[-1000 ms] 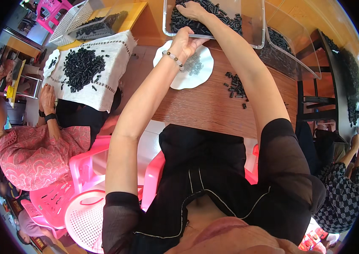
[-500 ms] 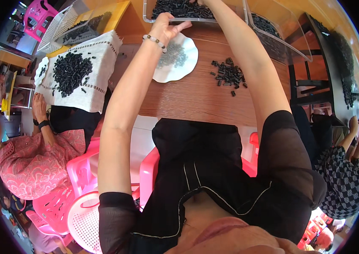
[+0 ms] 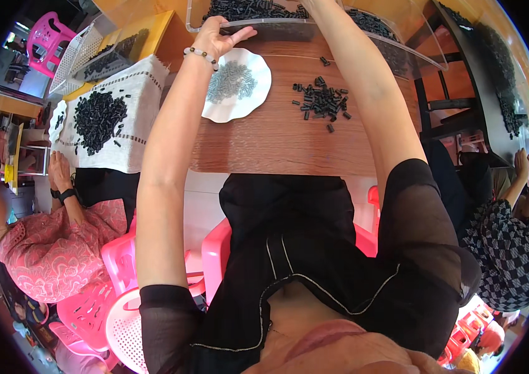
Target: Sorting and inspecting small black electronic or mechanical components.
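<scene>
A clear plastic bin (image 3: 252,23) full of short black tube-shaped pieces (image 3: 249,9) stands at the far edge of the wooden table. My left hand (image 3: 219,38), with a bead bracelet at the wrist, grips its near wall: fingers bend over the rim and the thumb stretches along the outside. Reaching over that same rim, my right hand (image 3: 315,4) is cut off by the upper picture edge, so its fingers hardly show. Below my left hand lies a white wavy-edged plate (image 3: 258,100) with small clear-grey pieces (image 3: 232,81). A loose pile of black pieces (image 3: 322,101) lies between my forearms.
More clear bins (image 3: 401,53) stand at the far right beside a dark stool (image 3: 445,103). To the left, a cloth-covered table (image 3: 130,118) bears another black heap (image 3: 99,121), with a person in pink (image 3: 58,255) seated there. Another person in checks (image 3: 507,262) sits at right.
The view has shifted, so the table things appear further left. A single black piece now lies apart on the far side of the loose pile. Both hands stay at the bin.
</scene>
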The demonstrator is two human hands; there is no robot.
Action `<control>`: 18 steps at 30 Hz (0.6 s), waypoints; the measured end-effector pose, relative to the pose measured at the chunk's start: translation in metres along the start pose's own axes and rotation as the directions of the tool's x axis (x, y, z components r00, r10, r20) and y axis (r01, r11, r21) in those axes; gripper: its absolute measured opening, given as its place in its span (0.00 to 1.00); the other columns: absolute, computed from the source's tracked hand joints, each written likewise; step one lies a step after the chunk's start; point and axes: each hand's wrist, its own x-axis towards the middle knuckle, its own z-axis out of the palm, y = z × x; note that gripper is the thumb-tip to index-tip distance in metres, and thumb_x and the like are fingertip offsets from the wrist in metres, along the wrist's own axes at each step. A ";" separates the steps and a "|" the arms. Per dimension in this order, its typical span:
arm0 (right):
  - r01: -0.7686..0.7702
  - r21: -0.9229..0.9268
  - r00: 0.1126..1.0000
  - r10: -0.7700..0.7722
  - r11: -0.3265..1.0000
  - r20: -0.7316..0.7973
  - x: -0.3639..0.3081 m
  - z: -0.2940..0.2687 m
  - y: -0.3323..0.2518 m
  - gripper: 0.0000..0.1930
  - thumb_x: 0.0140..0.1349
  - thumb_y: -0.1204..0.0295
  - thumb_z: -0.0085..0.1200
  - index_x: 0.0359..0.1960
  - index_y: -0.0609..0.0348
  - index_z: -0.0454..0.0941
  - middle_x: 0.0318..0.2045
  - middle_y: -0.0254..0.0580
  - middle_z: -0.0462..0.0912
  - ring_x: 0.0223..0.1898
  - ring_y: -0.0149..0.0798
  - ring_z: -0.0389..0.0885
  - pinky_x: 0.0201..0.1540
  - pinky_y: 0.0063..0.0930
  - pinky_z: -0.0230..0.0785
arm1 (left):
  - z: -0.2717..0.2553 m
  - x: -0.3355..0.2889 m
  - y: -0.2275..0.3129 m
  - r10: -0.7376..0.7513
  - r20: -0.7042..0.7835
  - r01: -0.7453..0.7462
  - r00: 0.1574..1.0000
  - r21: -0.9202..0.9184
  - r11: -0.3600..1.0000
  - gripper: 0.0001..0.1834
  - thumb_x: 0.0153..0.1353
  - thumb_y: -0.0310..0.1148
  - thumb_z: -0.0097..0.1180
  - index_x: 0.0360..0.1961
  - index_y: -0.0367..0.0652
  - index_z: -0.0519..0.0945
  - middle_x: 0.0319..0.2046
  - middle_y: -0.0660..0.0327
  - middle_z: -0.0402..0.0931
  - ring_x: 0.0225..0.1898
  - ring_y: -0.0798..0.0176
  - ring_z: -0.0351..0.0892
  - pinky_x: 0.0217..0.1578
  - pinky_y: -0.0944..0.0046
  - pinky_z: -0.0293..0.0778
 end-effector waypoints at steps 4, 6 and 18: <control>0.027 0.034 0.995 -0.031 0.999 0.099 -0.028 0.009 -0.005 0.11 0.65 0.58 0.40 0.25 0.41 0.65 0.16 0.30 0.65 0.12 0.27 0.59 0.10 0.17 0.44 | -0.007 -0.005 0.012 0.023 -0.030 -0.021 0.999 0.063 0.998 0.25 0.60 0.22 0.38 0.55 0.16 0.51 0.58 0.24 0.49 0.60 0.15 0.50 0.52 0.31 0.72; -0.121 0.118 0.972 0.094 0.986 0.216 -0.047 -0.008 -0.014 0.11 0.65 0.58 0.43 0.25 0.42 0.66 0.17 0.31 0.67 0.12 0.27 0.61 0.10 0.17 0.46 | 0.003 -0.004 0.007 0.032 -0.027 -0.029 0.999 0.119 0.992 0.22 0.62 0.22 0.39 0.54 0.17 0.55 0.59 0.24 0.49 0.61 0.17 0.49 0.52 0.34 0.73; -0.102 0.081 0.959 0.077 0.991 0.272 -0.182 -0.038 0.031 0.13 0.64 0.57 0.53 0.27 0.50 0.73 0.19 0.32 0.75 0.13 0.26 0.67 0.09 0.17 0.56 | -0.010 0.021 0.038 -0.108 -0.051 0.116 0.993 0.187 0.976 0.30 0.63 0.28 0.46 0.60 0.22 0.51 0.62 0.21 0.42 0.64 0.24 0.52 0.52 0.40 0.76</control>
